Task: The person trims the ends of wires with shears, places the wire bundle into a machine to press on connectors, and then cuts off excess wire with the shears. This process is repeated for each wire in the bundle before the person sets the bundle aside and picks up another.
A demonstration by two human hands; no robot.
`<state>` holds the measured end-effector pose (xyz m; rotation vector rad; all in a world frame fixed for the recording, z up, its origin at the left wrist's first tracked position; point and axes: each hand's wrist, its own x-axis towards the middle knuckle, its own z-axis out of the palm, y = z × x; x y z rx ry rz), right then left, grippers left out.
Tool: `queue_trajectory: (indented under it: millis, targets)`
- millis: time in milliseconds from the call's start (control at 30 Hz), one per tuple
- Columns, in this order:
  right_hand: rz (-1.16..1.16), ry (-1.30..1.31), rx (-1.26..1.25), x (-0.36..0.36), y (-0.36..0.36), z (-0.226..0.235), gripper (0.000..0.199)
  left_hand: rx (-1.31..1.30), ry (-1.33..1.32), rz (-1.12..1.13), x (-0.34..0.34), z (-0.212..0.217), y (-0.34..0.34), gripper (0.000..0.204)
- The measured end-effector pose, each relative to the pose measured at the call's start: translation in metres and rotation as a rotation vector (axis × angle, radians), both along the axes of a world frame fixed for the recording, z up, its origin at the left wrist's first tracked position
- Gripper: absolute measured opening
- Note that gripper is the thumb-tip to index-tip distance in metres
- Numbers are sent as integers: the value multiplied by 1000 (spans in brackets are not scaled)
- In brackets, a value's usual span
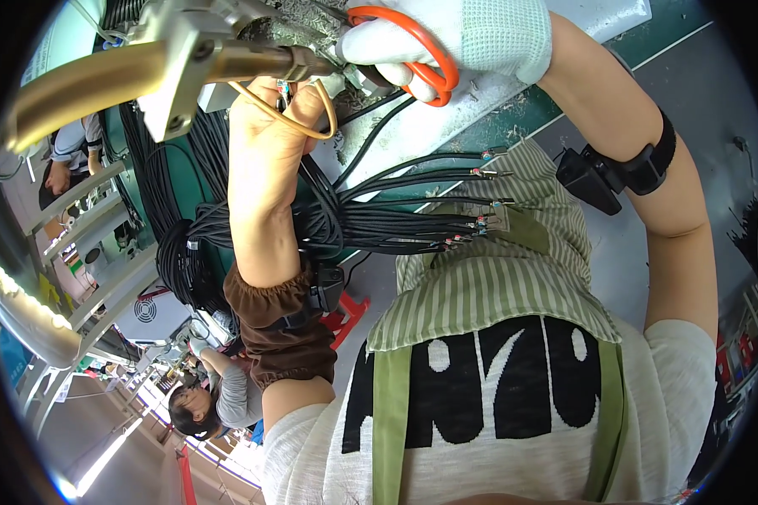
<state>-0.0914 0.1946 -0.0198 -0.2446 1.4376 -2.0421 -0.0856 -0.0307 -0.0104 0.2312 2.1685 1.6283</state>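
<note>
orange scissors half-hidden by glove

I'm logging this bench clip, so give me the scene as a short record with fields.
Left hand: bare, pinching a thin tan wire loop by the metal machine head
Right hand: white knit glove, holding orange-handled scissors
Below hands: bundle of black cables with metal-tipped ends
Surface: green workbench edge
Background: another person seated, lower left

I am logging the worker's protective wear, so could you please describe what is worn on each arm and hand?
The right hand wears a white knitted glove; a black strap with a small black device circles that forearm. The left hand is bare, with a brown gathered sleeve cover over the arm.
</note>
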Motion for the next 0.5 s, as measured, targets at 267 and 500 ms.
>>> queue_trajectory:
  millis: [267,500]
  targets:
    - [-2,-10,-10,-3,0,-2,27,-31,22,3,-1,-2,0,21]
    - [-7,162,86,-2,-5,-8,28,127,-45,50,9,-10,2,20]
